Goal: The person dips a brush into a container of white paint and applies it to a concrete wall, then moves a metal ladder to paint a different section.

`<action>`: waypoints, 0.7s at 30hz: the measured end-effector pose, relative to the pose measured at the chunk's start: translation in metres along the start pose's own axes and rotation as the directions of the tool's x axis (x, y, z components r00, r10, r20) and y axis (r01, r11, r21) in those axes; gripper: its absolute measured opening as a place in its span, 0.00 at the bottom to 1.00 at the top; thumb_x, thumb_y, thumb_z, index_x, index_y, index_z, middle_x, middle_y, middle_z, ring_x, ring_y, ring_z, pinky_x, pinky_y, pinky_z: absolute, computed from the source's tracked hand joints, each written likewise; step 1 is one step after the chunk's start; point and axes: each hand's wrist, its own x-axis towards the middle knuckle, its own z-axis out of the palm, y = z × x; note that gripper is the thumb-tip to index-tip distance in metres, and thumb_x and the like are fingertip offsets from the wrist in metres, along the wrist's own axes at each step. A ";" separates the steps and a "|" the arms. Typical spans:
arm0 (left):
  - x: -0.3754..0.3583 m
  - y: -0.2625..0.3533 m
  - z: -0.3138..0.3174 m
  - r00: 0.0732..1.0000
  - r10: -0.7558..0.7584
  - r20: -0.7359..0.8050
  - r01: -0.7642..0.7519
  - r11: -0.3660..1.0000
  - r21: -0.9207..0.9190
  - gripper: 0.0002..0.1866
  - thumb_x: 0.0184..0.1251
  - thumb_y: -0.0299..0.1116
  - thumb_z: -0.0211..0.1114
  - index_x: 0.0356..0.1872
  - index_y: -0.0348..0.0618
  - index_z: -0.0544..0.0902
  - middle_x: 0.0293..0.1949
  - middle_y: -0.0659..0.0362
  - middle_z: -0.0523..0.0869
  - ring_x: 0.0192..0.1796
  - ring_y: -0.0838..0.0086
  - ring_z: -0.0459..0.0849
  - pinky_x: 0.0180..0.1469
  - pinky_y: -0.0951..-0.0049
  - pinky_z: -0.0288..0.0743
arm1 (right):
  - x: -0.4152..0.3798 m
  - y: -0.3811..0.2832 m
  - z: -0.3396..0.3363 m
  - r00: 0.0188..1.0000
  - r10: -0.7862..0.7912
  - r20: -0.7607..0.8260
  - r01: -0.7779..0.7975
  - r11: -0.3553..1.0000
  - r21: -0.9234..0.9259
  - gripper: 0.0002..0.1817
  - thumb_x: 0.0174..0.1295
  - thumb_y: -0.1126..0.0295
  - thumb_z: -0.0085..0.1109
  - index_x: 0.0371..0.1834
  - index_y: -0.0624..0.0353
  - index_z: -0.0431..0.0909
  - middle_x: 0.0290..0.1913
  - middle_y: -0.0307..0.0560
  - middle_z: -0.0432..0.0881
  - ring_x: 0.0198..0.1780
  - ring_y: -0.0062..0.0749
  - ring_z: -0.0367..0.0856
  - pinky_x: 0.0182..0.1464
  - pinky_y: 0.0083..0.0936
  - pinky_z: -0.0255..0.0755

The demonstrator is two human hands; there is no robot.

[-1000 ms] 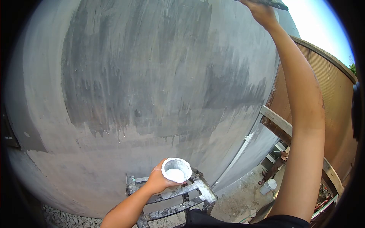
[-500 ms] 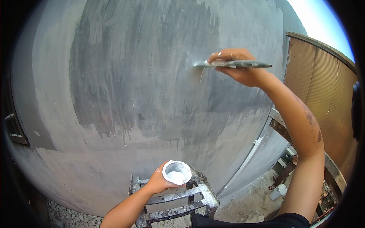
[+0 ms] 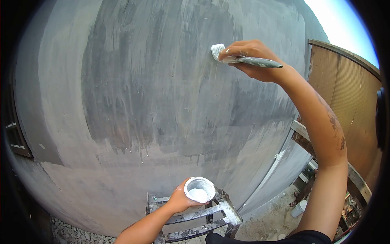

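Note:
My right hand (image 3: 254, 61) grips a paint-smeared brush (image 3: 260, 62), its handle pointing right. The white bristles are against or very near the grey wall (image 3: 162, 93), at the upper middle. The wall shows darker wet-looking patches with streaks and drips along their lower edge. Low in the view, my left hand (image 3: 181, 198) is wrapped round a round cup (image 3: 199, 190) with a white-coated rim and white paint inside. The cup is upright, above a paint-spattered ladder or stand (image 3: 195, 232).
A brown corrugated panel (image 3: 345, 89) with a wooden frame stands at the right. Below it are a white bucket (image 3: 299, 208) and part of a person's foot (image 3: 294, 203). Gravel (image 3: 77, 232) lies at the lower left, a dark window frame (image 3: 17, 138) at the far left.
The brush has moved slightly up, and its bristles now show their broad white side. The cup and left hand appear a little further right and lower, as the whole view has shifted.

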 end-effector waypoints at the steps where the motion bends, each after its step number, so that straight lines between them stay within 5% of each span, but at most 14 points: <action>1: 0.000 0.002 0.000 1.000 -0.018 0.017 0.018 1.000 0.016 0.48 0.36 0.40 0.93 0.63 0.39 0.77 0.56 0.57 0.88 0.60 0.69 0.86 0.66 0.66 0.77 | -0.004 -0.003 -0.005 1.000 -0.015 -0.020 0.016 0.999 0.030 0.14 0.65 0.76 0.70 0.53 0.54 0.87 0.51 0.47 0.90 0.49 0.42 0.89 0.56 0.33 0.83; 5: 0.001 -0.004 0.001 0.999 0.014 0.045 -0.014 1.000 0.001 0.48 0.37 0.39 0.92 0.64 0.39 0.77 0.56 0.56 0.88 0.60 0.69 0.86 0.66 0.66 0.77 | 0.033 0.023 -0.040 0.937 -0.120 -0.329 0.090 0.990 -0.105 0.13 0.66 0.75 0.68 0.53 0.54 0.87 0.49 0.45 0.91 0.48 0.39 0.90 0.52 0.29 0.85; 7: -0.002 0.003 0.001 0.998 0.015 0.057 -0.013 0.999 -0.047 0.47 0.37 0.37 0.91 0.63 0.40 0.77 0.56 0.57 0.88 0.60 0.69 0.85 0.66 0.66 0.77 | 0.055 0.049 -0.049 0.912 -0.145 -0.383 -0.047 0.892 -0.450 0.12 0.67 0.75 0.67 0.53 0.53 0.87 0.48 0.45 0.91 0.46 0.40 0.90 0.50 0.27 0.84; 11: 0.000 -0.008 0.001 0.997 0.061 0.040 -0.059 0.996 -0.062 0.46 0.37 0.46 0.92 0.60 0.43 0.79 0.55 0.54 0.89 0.59 0.66 0.87 0.64 0.65 0.78 | 0.103 0.078 -0.063 0.923 -0.178 -0.341 0.059 0.942 -0.330 0.16 0.72 0.66 0.56 0.58 0.50 0.86 0.60 0.48 0.85 0.60 0.43 0.83 0.64 0.33 0.75; 13: -0.001 -0.010 0.002 0.998 0.056 0.026 -0.055 0.997 -0.054 0.46 0.38 0.46 0.91 0.61 0.43 0.79 0.55 0.54 0.89 0.59 0.66 0.87 0.64 0.65 0.78 | 0.102 0.074 -0.057 0.965 -0.230 -0.128 0.160 0.900 -0.405 0.15 0.72 0.66 0.58 0.57 0.52 0.87 0.60 0.47 0.86 0.60 0.44 0.83 0.64 0.32 0.75; 14: -0.002 -0.008 0.001 0.999 0.045 0.028 -0.045 0.999 -0.023 0.46 0.38 0.46 0.91 0.61 0.43 0.78 0.55 0.54 0.89 0.60 0.65 0.87 0.65 0.64 0.77 | 0.098 0.066 -0.054 0.994 -0.081 -0.077 0.061 0.972 -0.226 0.15 0.72 0.64 0.58 0.56 0.54 0.87 0.59 0.48 0.86 0.60 0.42 0.84 0.65 0.33 0.75; 17: -0.003 -0.003 0.002 0.996 0.066 0.060 -0.062 0.996 -0.065 0.47 0.37 0.46 0.91 0.63 0.43 0.78 0.56 0.54 0.89 0.60 0.65 0.86 0.65 0.64 0.77 | 0.085 0.036 -0.069 0.999 0.042 -0.032 -0.044 0.997 -0.067 0.14 0.72 0.64 0.60 0.55 0.57 0.87 0.59 0.49 0.87 0.60 0.40 0.84 0.66 0.33 0.75; 19: -0.004 -0.004 0.004 0.995 0.069 0.068 -0.065 0.996 -0.067 0.47 0.38 0.47 0.91 0.63 0.43 0.78 0.56 0.54 0.89 0.60 0.65 0.86 0.65 0.64 0.77 | 0.089 0.039 -0.086 0.977 -0.144 -0.158 0.101 0.962 -0.254 0.13 0.71 0.68 0.61 0.54 0.59 0.87 0.58 0.49 0.87 0.61 0.38 0.84 0.66 0.32 0.75; 21: -0.003 -0.004 0.004 0.994 0.080 0.078 -0.075 0.995 -0.063 0.48 0.38 0.47 0.91 0.63 0.43 0.78 0.56 0.54 0.88 0.61 0.65 0.86 0.65 0.64 0.77 | 0.099 0.037 -0.087 0.919 -0.037 -0.393 -0.023 0.989 -0.146 0.13 0.71 0.68 0.60 0.54 0.59 0.87 0.58 0.49 0.87 0.61 0.40 0.84 0.66 0.31 0.75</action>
